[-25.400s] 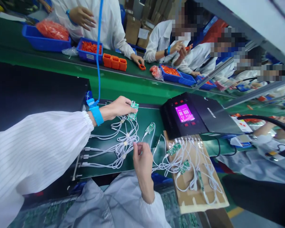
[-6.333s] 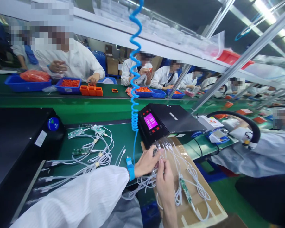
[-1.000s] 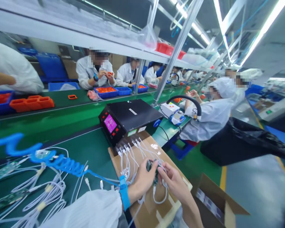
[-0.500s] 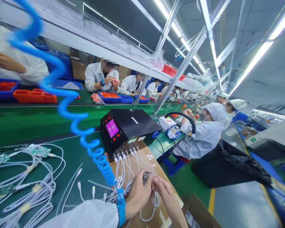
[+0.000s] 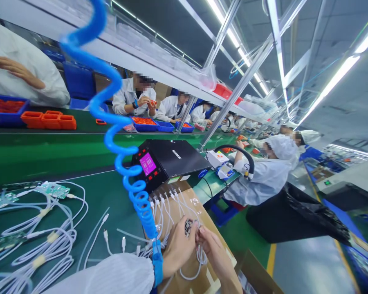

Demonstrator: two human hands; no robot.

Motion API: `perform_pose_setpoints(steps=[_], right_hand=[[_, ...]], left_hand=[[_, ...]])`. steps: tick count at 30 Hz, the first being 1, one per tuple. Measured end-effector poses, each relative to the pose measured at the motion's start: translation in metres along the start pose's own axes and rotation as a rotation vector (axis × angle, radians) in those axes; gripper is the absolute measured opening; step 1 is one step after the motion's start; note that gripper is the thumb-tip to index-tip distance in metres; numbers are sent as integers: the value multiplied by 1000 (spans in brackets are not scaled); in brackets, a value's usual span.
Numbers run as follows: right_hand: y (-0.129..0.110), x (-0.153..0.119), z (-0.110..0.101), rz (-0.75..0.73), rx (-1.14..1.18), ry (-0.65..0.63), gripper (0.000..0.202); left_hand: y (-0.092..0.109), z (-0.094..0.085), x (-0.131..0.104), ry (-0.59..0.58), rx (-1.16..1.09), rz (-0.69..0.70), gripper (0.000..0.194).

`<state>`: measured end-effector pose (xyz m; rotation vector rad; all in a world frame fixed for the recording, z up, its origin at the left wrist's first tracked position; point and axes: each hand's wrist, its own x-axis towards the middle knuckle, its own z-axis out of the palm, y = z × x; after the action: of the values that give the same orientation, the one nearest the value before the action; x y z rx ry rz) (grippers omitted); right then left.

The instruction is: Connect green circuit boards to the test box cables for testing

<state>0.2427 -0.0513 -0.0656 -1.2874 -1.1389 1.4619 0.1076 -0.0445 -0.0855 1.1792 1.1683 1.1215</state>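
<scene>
Gripping a circuit board (image 5: 188, 228) in your curled left hand (image 5: 180, 248), you have your right hand (image 5: 214, 249) alongside, fingertips drawn together at the board's edge; what they pinch is hidden. A white cable (image 5: 201, 256) loops just below your hands, over brown cardboard (image 5: 199, 286); beyond them stands a black instrument (image 5: 176, 157) with a magenta screen (image 5: 148, 164).

Nothing can be read: the magenta screen (image 5: 149, 164) of the black box (image 5: 187, 157) shows blurred characters, and the pale label (image 5: 176, 154) on its top and the green sign (image 5: 327, 182) far right are too small to make out.
</scene>
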Motion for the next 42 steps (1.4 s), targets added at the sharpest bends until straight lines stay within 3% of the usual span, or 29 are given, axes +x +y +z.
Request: perform_pose_setpoints(steps=[7, 11, 16, 18, 21, 24, 29, 35, 38, 42], right_hand=[[1, -2, -8, -156, -161, -97, 51], [0, -5, -11, -235, -223, -41, 49], [1, -8, -6, -235, -127, -14, 52], [2, -8, -3, -230, -71, -6, 55], [4, -11, -2, -272, -94, 80, 58], [8, -21, -4, -260, -275, 174, 56], [22, -41, 1, -136, -542, 100, 53], [25, -47, 27, -105, -316, 129, 57], [23, -47, 36, -60, -194, 127, 58], [28, -45, 43, -35, -115, 218, 59]], left_hand=[[5, 0, 10, 118, 5, -80, 32], [15, 1, 10, 66, -150, -140, 48], [22, 1, 8, -155, -323, -313, 63], [22, 0, 8, -173, -307, -332, 64], [21, -3, 11, -90, -305, -286, 66], [22, -4, 16, -3, -317, -223, 68], [25, 1, 19, 34, -251, -92, 59], [26, 1, 10, -21, -167, -79, 53], [28, -3, 9, 5, -149, -36, 50], [32, -7, 9, 44, -200, -64, 47]])
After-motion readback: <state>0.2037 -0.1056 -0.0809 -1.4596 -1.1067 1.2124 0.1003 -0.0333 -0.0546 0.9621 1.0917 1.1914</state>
